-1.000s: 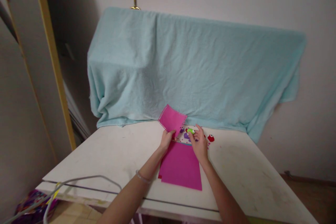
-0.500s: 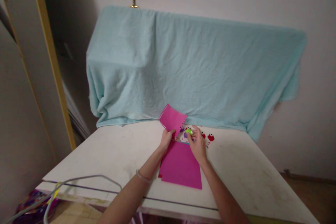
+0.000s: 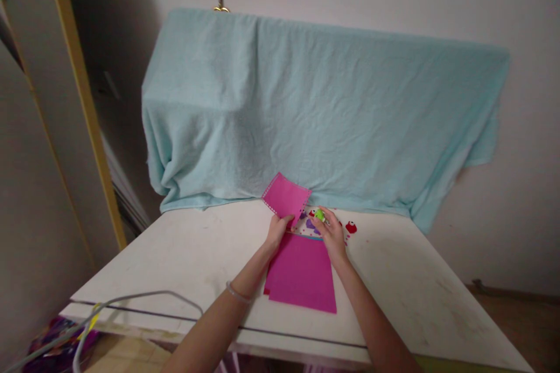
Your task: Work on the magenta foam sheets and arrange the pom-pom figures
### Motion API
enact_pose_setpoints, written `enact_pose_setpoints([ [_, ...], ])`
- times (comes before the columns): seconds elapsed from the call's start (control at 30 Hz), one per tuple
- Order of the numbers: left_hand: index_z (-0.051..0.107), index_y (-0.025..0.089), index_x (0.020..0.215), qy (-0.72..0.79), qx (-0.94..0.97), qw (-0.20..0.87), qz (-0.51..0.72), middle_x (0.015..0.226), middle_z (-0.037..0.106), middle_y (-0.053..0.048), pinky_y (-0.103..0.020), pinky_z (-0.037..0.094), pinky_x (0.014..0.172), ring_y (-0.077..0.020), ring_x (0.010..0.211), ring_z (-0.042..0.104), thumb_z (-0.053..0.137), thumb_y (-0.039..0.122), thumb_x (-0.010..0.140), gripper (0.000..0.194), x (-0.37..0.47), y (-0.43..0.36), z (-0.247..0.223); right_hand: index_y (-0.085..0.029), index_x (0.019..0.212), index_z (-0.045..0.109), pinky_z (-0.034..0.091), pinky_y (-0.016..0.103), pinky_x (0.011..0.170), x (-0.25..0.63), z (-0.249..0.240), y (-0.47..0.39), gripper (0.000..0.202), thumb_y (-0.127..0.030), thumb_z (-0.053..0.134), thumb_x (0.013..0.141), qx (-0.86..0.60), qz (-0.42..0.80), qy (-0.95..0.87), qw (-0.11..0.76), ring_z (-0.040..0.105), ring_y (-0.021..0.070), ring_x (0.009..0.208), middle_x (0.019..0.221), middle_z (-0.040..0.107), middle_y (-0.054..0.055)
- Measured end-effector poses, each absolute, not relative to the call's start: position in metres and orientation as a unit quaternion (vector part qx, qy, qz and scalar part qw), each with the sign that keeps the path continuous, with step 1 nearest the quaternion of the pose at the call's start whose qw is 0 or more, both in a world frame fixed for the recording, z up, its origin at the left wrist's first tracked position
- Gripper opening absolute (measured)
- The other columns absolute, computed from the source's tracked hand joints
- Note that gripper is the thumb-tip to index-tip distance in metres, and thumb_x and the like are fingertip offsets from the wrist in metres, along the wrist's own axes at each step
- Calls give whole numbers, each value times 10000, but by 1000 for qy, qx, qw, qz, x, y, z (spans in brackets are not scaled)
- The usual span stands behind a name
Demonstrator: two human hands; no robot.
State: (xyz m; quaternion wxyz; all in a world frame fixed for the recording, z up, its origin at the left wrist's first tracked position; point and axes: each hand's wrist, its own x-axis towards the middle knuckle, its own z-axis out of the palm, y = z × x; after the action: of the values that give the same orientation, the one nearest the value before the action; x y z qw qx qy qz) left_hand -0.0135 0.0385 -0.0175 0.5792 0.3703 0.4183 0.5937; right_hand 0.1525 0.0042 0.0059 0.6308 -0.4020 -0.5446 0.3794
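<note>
"What is done?"
"On the worktop [image 3: 402,280], a large pink sheet [image 3: 301,274] is laid flat; a smaller sheet [image 3: 285,197] is gripped in the left hand [image 3: 276,232], far corner pointed away."
"And what remains?"
"A red toy [image 3: 351,227] is left unheld; a green toy [image 3: 319,214] is pinched in the right hand [image 3: 332,234], its long axis perhaps finger-hidden."

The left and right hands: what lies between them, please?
In the head view, purple pieces, a red piece and a blue strip show between the left hand, holding the punched pink piece, and the right hand, holding a green piece.
</note>
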Motion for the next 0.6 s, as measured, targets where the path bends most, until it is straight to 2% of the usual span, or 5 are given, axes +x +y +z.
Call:
enact_pose_setpoints([
  [0.13,596,131,662,429,390,561,591,492,592,-15,-245,423,467,-123,408,510,721,342,639,247,-12,35,-11,-238,1242,560,579,407,821,155,9,4,574,-404,766,733,-360,483,-468,646,695,239,904,1053,664,64],
  [0.23,603,136,674,428,395,552,597,495,591,-9,-235,412,468,-119,417,508,723,340,640,239,-12,32,-6,-226,1154,598,582,422,832,156,9,6,512,-376,797,706,-343,520,-430,653,702,246,896,1036,674,62],
  [0.33,612,138,699,432,399,537,605,512,597,-4,-233,403,472,-115,427,503,719,339,651,233,-11,29,-3,-211,1040,621,583,384,808,157,6,9,434,-347,822,681,-344,542,-408,649,710,222,841,952,697,47],
  [0.47,628,130,775,434,390,532,613,544,610,0,-229,394,476,-115,452,514,735,328,647,259,-11,26,2,-188,930,619,580,313,663,158,5,10,390,-387,825,665,-365,550,-407,631,695,179,685,802,703,30],
  [0.6,629,119,813,427,377,551,609,543,610,-3,-225,382,463,-119,457,519,748,320,644,288,-10,23,5,-193,874,589,525,261,523,157,8,8,375,-429,804,680,-366,555,-409,625,614,130,509,692,668,-4],
])
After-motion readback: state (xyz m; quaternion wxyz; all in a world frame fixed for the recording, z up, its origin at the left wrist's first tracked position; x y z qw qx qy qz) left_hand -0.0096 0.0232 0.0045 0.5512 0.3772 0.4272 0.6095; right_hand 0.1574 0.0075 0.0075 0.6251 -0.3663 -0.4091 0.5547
